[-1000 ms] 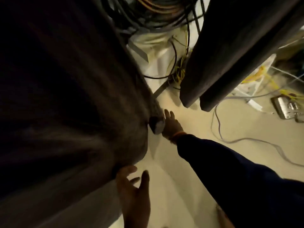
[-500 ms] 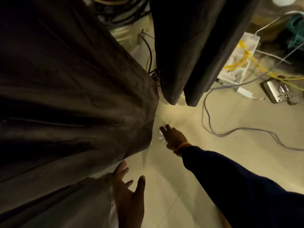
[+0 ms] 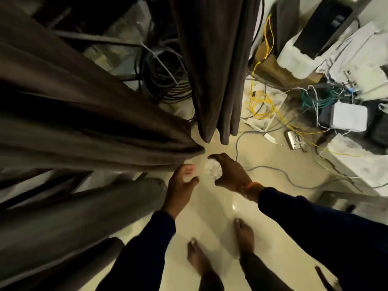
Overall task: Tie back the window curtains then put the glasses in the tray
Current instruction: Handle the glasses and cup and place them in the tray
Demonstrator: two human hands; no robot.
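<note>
Pale glossy floor tile (image 3: pixel 210 206) filled the lower centre of the view, and our two bare feet (image 3: pixel 243 234) stood on it, below both hands. Our right hand (image 3: pixel 228 173) gripped a clear faceted glass (image 3: pixel 213 170), fingers curled over its far side and thumb under its near side; the glass sat in that hand, off the floor. Our left hand (image 3: pixel 180 183) was just left of the glass, fingers loosely bent and holding nothing; we could not tell whether its fingertips touched the glass. A gathered brown curtain (image 3: pixel 94 127) ended in a bunched tip directly above the left hand, close to its fingers. A second dark curtain (image 3: pixel 216 70) hung above the right hand, its hem clear of the floor. A grey cable (image 3: pixel 279 173) ran across the tile to the right of the right hand. Farther right and above lay yellow cables (image 3: pixel 262 103), green cables (image 3: pixel 315 97) and a white box (image 3: pixel 350 116). No tray was visible.
</note>
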